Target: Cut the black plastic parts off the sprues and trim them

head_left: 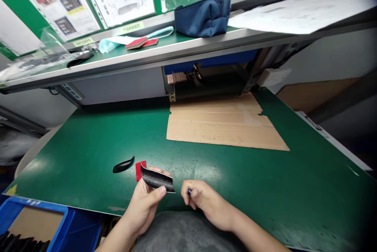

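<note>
Left hand (141,209) grips a curved black ribbed strip (156,179) above the green mat (88,165).

The thumb lies across the near side with the fingers behind, a closed hold that tips the ribbed face up, apparently to present it toward the right hand (206,205). That hand makes a narrow pinch on a small blue-tipped object (189,192), too hidden to name. At ten o'clock from the hands, a glossy black curved piece (123,164) lies just beside a red pad (138,171), both seemingly kept within easy reach. A flattened cardboard sheet (224,126) lies at one o'clock, and a blue bin (32,214) of black parts sits at eight o'clock, beyond the mat's edge.
</note>
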A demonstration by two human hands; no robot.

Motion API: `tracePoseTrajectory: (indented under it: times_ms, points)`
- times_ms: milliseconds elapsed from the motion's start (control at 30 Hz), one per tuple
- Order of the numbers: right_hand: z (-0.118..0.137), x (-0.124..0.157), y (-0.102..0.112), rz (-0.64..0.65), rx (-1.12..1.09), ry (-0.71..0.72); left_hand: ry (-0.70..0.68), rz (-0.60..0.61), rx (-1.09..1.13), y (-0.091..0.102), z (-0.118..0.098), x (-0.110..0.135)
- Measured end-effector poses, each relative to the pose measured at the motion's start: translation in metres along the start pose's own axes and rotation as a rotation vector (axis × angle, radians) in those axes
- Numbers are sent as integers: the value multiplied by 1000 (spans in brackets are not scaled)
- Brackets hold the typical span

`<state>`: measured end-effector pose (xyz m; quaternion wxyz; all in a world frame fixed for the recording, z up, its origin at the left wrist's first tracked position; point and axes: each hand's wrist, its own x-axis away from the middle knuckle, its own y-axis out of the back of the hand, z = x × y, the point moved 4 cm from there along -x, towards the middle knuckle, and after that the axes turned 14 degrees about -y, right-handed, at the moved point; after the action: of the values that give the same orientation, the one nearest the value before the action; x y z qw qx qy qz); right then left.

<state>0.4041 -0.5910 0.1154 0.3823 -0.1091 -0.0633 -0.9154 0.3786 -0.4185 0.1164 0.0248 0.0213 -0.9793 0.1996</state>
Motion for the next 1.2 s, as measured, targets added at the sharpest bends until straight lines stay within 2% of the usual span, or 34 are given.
tracePoseTrajectory:
  times_ms: [67, 167, 200, 267, 367, 467, 533, 600, 700, 733, 800, 833, 900, 1000, 1200]
  points:
    - [-5, 1, 11, -88, -85, -23, 22, -111, -253, 32, -6, -13]
    - [-16, 0, 25, -155, -179, -63, 43, -242, -612, 91, -18, -35]
    - [-20, -2, 29, -186, -147, -91, 43, -257, -697, 109, -22, -42]
    - [-28, -5, 38, -313, 78, -171, 16, -262, -852, 139, -28, -54]
    - [-34, -10, 45, -470, 442, -250, -38, -221, -1050, 165, -31, -66]
    - [-37, -14, 40, -466, 483, -237, -56, -159, -1128, 174, -27, -73]
    - [-38, -14, 34, -473, 478, -238, -67, -134, -1125, 169, -25, -75]
    - [-36, -12, 26, -467, 451, -235, -82, -119, -1085, 154, -22, -71]
    - [-25, -8, 14, -397, 396, -160, -91, -92, -918, 107, -12, -51]
    - [-19, -7, 10, -373, 391, -124, -83, -85, -806, 88, -7, -42]
    - [-7, -6, 4, -348, 401, -52, -43, -140, -319, 50, 3, -22]
    - [-2, -6, 2, -350, 412, -22, -15, -149, -148, 34, 7, -13]
    - [5, -6, 1, -379, 446, 17, 22, -167, 76, 10, 12, 1]
    - [9, -3, 3, -432, 514, 30, 25, -190, 169, -1, 14, 10]
    - [7, 3, 6, -537, 708, 30, 15, -223, 180, 1, 15, 15]
